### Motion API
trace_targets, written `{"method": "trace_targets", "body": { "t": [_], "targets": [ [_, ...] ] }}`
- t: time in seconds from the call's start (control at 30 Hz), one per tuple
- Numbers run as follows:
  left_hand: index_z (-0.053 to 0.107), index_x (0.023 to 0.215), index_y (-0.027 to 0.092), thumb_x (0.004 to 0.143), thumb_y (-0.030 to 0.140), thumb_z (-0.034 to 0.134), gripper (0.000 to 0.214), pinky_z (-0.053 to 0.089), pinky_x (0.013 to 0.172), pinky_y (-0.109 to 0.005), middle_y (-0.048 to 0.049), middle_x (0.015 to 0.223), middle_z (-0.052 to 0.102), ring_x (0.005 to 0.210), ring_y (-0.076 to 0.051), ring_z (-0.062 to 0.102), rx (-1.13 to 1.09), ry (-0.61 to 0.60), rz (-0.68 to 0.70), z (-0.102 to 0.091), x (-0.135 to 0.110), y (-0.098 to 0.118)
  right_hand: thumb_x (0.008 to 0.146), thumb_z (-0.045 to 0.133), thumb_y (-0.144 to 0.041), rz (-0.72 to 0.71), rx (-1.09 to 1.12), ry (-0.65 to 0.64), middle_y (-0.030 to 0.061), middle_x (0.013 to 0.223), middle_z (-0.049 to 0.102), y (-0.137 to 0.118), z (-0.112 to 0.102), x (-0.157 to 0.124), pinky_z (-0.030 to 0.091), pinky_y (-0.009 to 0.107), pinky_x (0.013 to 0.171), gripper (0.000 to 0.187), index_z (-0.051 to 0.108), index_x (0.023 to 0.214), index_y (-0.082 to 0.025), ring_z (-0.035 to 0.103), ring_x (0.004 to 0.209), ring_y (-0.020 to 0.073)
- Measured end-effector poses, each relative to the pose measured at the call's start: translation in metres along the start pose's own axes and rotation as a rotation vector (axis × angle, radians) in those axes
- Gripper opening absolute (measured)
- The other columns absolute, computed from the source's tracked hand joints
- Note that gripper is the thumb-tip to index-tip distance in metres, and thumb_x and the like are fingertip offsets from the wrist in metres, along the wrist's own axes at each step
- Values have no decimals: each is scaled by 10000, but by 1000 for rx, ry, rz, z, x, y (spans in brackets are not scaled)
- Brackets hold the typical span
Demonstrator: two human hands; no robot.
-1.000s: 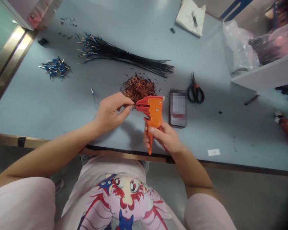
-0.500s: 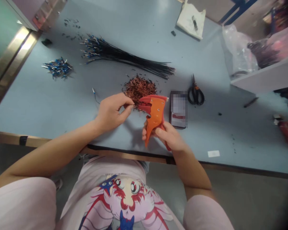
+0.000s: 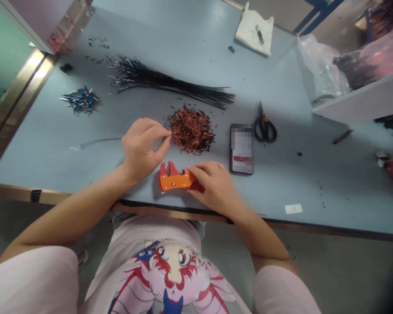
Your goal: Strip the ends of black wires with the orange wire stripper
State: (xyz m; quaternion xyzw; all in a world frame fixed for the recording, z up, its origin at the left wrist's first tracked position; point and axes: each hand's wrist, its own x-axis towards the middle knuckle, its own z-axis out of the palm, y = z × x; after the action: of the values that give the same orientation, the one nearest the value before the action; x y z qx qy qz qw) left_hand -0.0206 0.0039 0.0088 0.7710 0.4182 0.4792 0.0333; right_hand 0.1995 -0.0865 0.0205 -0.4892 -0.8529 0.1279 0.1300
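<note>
My left hand (image 3: 143,146) is closed in a pinch, fingertips at the left edge of a pile of copper strand scraps (image 3: 191,130). What the pinch holds is too small to see. My right hand (image 3: 214,185) lies over the handles of an orange and red wire stripper (image 3: 173,179), which rests flat on the blue table near its front edge (image 3: 170,211). A thin blurred streak, perhaps a wire (image 3: 94,142), stretches left from my left hand.
A bundle of black wires with blue terminals (image 3: 170,83) lies behind the pile, with loose blue terminals (image 3: 80,99) at the left. A phone (image 3: 242,148) and black scissors (image 3: 264,126) sit to the right. A shelf with plastic bags (image 3: 347,74) stands at the far right.
My right hand has lowered the wire stripper from upright to flat on the table. My left hand has pulled away from its jaws to the edge of the copper pile.
</note>
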Motion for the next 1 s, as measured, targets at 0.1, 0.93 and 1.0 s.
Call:
{"method": "trace_targets", "body": {
  "t": [0.1,0.93,1.0],
  "targets": [
    [663,840,209,908,174,612,93,489,715,-294,-23,827,673,789,-164,621,17,-29,80,0,-3,4,819,800,-400,-58,14,-69,153,1179,692,-3,6,3,523,490,882,436,663,1166,-174,607,1042,324],
    [621,816,210,941,230,483,187,266,526,-312,-3,735,645,653,-146,544,-258,-780,358,-9,-9,20,943,594,-82,-194,253,242,46,837,695,5,-8,1,519,296,701,118,612,975,-194,625,748,175],
    [604,799,211,883,158,504,140,285,543,-305,5,738,658,659,-144,548,-325,-847,322,-13,-5,23,951,579,-104,-211,293,178,34,801,684,4,-12,1,508,293,654,104,615,962,-201,617,710,170]
  ]
}}
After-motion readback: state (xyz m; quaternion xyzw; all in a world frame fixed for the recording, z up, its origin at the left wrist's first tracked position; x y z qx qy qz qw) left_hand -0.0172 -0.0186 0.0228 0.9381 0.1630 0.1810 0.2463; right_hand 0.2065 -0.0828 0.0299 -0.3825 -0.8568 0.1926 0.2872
